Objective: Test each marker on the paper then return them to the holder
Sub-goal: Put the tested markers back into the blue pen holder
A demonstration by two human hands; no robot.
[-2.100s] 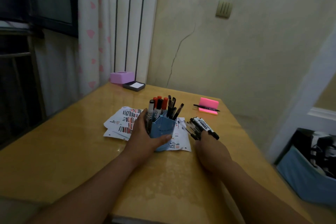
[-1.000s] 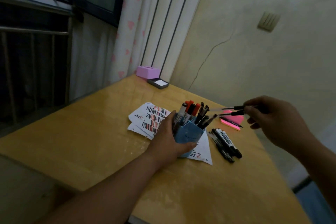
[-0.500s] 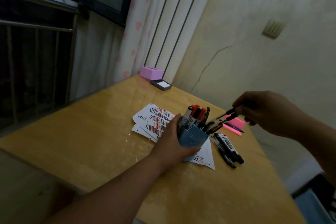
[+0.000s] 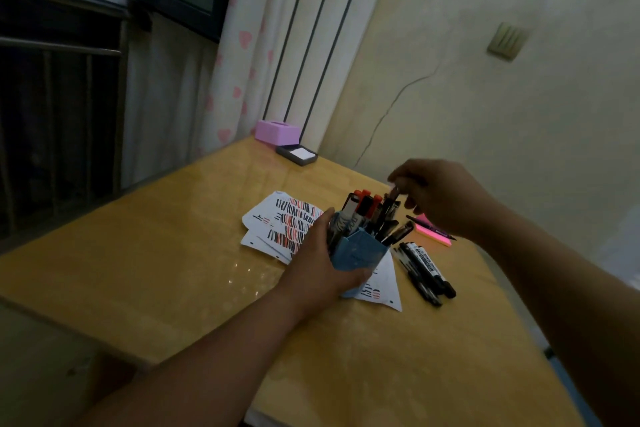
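Note:
A blue marker holder (image 4: 358, 253) stands on sheets of paper (image 4: 282, 224) covered in black and red test strokes. My left hand (image 4: 318, 270) grips the holder from its left side. Several black and red markers (image 4: 367, 208) stick out of it. My right hand (image 4: 440, 198) hovers just above the holder's right side, its fingertips pinching the top of a dark marker (image 4: 393, 199) that stands in the holder. Three or so black markers (image 4: 424, 267) lie loose on the table to the right of the holder.
A pink sticky-note pad (image 4: 434, 234) with a thin pen on it lies behind the loose markers. A pink box (image 4: 277, 131) and a small dark tray (image 4: 297, 155) sit at the table's far corner by the curtain. The yellow table's (image 4: 156, 270) right edge is close to my right arm.
My right hand left the loose markers on the table, lifted thin dark markers and carried them leftward down into the holder. My left hand has kept its grip on the holder.

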